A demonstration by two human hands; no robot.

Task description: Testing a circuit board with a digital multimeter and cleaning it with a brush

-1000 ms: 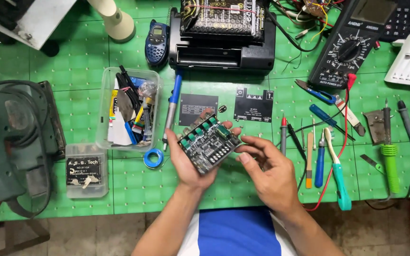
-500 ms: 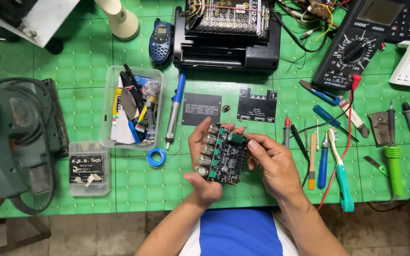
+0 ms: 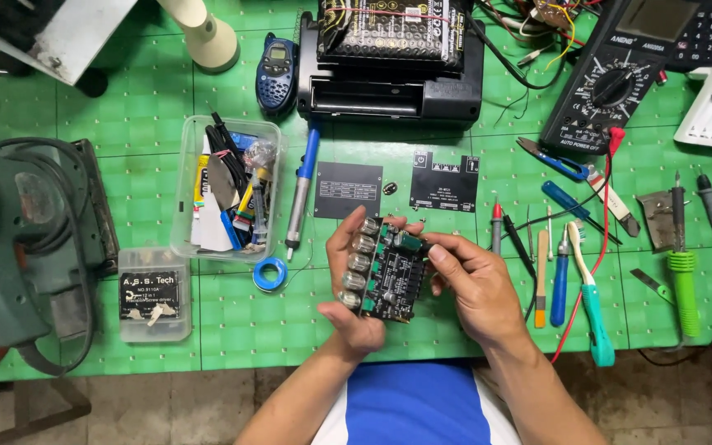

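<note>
A green gridded cutting mat (image 3: 150, 177) covered the bench beneath the grip. Above it, both hands clamped a black rectangular circuit board (image 3: 391, 280) with silvery knobs: left hand (image 3: 354, 284) gripping its knob edge, right hand (image 3: 471, 288) pinching the opposite side.

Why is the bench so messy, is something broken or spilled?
Nothing looks broken or spilled. Both hands, left hand and right hand, hold a circuit board above the green mat; tools lie in loose rows.

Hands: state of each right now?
Left hand: closed on the circuit board, cradling its left edge.
Right hand: closed on the same board's right edge.
</note>
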